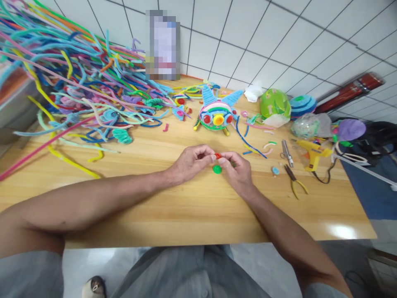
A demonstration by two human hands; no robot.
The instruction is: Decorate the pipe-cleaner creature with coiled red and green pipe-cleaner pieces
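My left hand and my right hand meet over the middle of the table. Between their fingertips both pinch a small red piece, which looks like coiled pipe cleaner. Just below it shows a green coiled disc; whether it joins the red piece or lies on the wood, I cannot tell. Beyond my hands stands a pipe-cleaner figure with two blue pointed ears, red and yellow round discs on its front and yellow-tipped feet.
A big heap of pipe cleaners covers the left of the wooden table. To the right lie pliers, a yellow hot glue gun, a silver tool and a green ball-like object. Blue pipe-cleaner strands lie nearer.
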